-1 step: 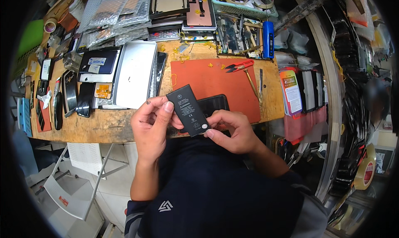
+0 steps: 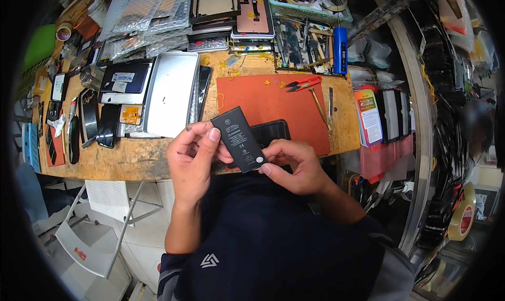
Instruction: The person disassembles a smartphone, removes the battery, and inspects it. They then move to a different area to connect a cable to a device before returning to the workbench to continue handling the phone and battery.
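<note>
A flat black phone battery [image 2: 238, 138] with pale printing is held tilted above the near edge of the orange mat [image 2: 252, 98]. My left hand [image 2: 194, 161] pinches its left long edge, thumb on the printed face and fingers behind. At its lower right corner, beside a small round white sticker, my right hand [image 2: 297, 167] grips it between thumb and fingers. Behind the battery lies a black phone [image 2: 274, 128] on the mat, partly covered by the battery and my right hand.
Red-handled snips [image 2: 305, 83], a thin brass-coloured screwdriver [image 2: 319, 105] and a blue cylindrical tool [image 2: 340, 51] are beyond, to the right. Left of the mat stand a white tray-like panel [image 2: 171, 93] and several phones. Bubble-wrapped packs [image 2: 144, 17] are piled at the back.
</note>
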Motion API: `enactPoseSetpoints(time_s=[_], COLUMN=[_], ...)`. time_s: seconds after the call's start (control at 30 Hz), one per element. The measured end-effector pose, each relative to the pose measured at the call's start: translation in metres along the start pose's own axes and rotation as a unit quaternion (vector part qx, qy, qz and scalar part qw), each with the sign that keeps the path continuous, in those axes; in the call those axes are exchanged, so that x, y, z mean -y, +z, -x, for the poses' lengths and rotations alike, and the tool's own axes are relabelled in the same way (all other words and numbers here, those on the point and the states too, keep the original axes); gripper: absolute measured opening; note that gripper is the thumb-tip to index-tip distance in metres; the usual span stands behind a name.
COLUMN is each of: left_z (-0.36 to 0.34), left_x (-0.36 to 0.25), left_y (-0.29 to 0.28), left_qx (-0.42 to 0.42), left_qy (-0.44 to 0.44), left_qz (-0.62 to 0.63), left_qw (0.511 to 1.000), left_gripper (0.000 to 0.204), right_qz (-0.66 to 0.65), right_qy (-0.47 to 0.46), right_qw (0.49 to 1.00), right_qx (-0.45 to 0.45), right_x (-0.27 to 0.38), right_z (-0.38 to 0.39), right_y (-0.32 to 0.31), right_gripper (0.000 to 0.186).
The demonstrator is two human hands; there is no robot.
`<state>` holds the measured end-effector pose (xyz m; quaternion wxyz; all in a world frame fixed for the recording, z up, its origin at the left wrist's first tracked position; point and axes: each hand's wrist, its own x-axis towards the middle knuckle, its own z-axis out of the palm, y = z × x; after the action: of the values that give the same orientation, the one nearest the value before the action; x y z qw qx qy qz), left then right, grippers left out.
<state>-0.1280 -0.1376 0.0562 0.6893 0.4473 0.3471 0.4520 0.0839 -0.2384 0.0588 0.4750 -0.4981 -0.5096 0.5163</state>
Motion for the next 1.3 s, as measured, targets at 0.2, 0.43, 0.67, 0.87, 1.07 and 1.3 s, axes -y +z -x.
enactPoseSetpoints(time_s=[0.2,0.43,0.67,0.87,1.07,1.3], left_z=[-0.007,-0.009,-0.01,-0.013,-0.013,-0.013], left_x=[0.01,0.006,0.015,0.019,0.015,0.012], left_y=[-0.001,-0.003,-0.009,-0.009,-0.002,0.0], left_qx=[0.034,0.078,0.077,0.1,0.073,0.069], left_qy=[0.015,-0.019,-0.051,-0.031,-0.048,-0.065], left_qz=[-0.024,0.042,0.054,0.033,0.027,0.034], left_qw=[0.999,0.996,0.994,0.994,0.996,0.995], left_gripper=[0.037,0.05,0.046,0.043,0.043,0.051], right_qz=[0.331,0.458,0.441,0.419,0.412,0.409], right_qy=[-0.214,-0.346,-0.35,-0.351,-0.346,-0.342], right_qw=[0.914,0.799,0.793,0.806,0.815,0.819], right_qx=[-0.1,-0.177,-0.234,-0.226,-0.215,-0.21], right_x=[0.005,-0.007,-0.015,-0.015,-0.015,-0.014], right_z=[-0.011,-0.019,-0.018,-0.016,-0.013,-0.013], right_y=[-0.003,-0.005,-0.011,-0.012,-0.013,-0.012], right_gripper=[0.033,0.04,0.042,0.037,0.04,0.039])
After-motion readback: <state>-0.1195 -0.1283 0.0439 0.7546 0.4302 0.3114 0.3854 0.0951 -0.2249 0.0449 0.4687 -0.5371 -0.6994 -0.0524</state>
